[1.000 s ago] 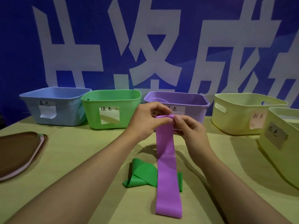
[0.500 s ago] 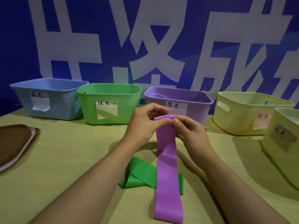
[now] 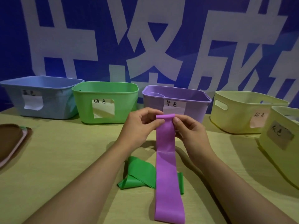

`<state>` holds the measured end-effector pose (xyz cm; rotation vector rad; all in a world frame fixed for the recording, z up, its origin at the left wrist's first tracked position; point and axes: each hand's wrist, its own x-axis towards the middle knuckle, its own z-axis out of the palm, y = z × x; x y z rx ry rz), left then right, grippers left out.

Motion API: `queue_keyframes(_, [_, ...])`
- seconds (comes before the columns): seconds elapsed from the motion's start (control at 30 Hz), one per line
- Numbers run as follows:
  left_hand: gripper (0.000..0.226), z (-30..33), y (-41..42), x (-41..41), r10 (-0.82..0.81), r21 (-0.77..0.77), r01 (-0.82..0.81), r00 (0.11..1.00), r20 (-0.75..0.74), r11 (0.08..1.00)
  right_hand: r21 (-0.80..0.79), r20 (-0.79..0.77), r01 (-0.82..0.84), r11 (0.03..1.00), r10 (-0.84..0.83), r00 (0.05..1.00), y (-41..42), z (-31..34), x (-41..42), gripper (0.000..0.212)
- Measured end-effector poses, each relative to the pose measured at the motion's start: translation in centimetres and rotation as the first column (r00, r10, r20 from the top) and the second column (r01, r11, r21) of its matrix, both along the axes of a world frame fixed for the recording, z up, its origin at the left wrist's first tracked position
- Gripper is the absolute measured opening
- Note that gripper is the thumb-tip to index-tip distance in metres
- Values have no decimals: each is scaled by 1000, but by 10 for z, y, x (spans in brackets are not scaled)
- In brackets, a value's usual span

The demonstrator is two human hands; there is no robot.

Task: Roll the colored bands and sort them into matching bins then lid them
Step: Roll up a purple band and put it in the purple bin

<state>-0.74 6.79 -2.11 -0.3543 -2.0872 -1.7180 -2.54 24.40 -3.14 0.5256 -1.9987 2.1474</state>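
My left hand (image 3: 140, 125) and right hand (image 3: 188, 130) each pinch the top end of the purple band (image 3: 166, 159), which I hold up above the middle of the bench (image 3: 64, 159); its free end trails toward the near edge. It crosses over the crumpled green band (image 3: 139, 173) lying on the bench. Along the far edge stand the blue bin (image 3: 53, 102), green bin (image 3: 126, 109) and purple bin (image 3: 195, 107); two yellow bins (image 3: 239, 117) sit toward the right edge.
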Motion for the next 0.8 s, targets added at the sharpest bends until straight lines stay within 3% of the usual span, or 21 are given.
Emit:
queue_keyframes(0.37, [17, -1, 1, 0, 42, -36, -46, 996, -82, 998, 74, -26, 5, 997, -3, 1000, -2, 6, 8, 34])
queue_keyframes(0.5, [16, -3, 2, -1, 37, -112, -47, 996, -85, 993, 85, -21, 30, 996, -29, 999, -3, 6, 7, 27])
queue_keyframes(0.8, [22, -2, 2, 1, 17, -127, -28, 996, -84, 991, 57, -21, 6, 998, -5, 1000, 0, 2, 2, 20])
